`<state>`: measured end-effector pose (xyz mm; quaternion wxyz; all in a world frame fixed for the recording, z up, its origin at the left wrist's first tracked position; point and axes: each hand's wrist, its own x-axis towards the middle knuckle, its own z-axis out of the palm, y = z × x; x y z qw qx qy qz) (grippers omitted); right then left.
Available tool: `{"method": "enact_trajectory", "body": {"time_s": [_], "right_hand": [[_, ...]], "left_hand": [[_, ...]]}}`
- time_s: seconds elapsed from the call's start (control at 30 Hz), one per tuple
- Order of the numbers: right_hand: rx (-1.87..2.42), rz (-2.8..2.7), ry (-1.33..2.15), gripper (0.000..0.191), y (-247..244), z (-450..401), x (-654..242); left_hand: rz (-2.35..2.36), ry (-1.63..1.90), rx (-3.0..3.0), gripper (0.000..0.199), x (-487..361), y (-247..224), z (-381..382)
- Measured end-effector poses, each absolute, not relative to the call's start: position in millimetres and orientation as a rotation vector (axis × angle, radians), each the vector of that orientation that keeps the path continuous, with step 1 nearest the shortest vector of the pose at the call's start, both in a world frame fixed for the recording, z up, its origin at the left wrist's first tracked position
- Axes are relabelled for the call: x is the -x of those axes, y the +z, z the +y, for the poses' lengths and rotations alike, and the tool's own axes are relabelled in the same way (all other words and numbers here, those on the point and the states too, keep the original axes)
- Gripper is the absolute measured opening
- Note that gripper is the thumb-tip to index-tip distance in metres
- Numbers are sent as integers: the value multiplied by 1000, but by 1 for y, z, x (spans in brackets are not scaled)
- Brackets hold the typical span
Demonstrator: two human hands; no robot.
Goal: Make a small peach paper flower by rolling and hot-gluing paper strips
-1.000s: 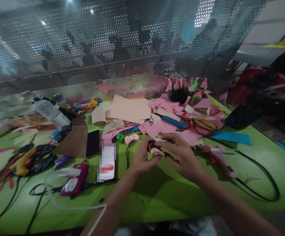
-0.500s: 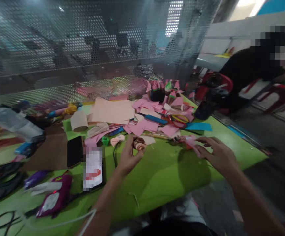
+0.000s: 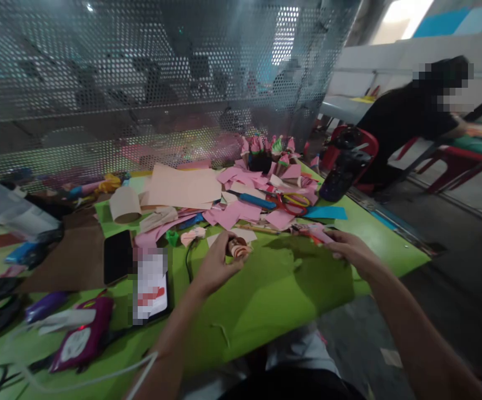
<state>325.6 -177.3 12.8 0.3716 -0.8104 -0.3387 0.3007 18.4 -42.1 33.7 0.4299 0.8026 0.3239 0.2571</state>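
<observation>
My left hand (image 3: 218, 264) is closed around a small rolled piece in orange and cream stripes (image 3: 239, 250), above the green table (image 3: 266, 311). Over on the right, the fingers of my right hand (image 3: 347, 250) pinch a pink paper piece (image 3: 318, 232). Just beyond lie a wooden stick (image 3: 261, 229), pink paper scraps (image 3: 235, 212), blue-handled scissors (image 3: 257, 201) and scissors with red and yellow handles (image 3: 293, 204).
A lit phone (image 3: 153, 286), a dark phone (image 3: 118, 256) and a magenta device (image 3: 85, 333) lie left. Small pink cones (image 3: 257, 145) stand at the back by a perforated metal panel (image 3: 141, 72). A person (image 3: 403, 108) leans over another table at right.
The view has shifted slightly to the right. My right hand has drawn its fingers together on the pink paper. My left hand still holds the striped roll.
</observation>
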Motion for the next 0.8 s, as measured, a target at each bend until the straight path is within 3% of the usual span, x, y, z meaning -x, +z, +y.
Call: {"method": "enact_trajectory", "body": {"time_s": [0.2, 0.33, 0.8], "right_hand": [[1512, -765, 1038, 39, 31, -179, -307], [1303, -854, 1130, 23, 43, -161, -292], [1475, -1302, 987, 42, 56, -155, -255]], "left_hand": [[751, 601, -1958, 26, -19, 39, -44], [755, 587, -1981, 26, -18, 38, -45], [801, 553, -2050, 25, -19, 41, -47]]}}
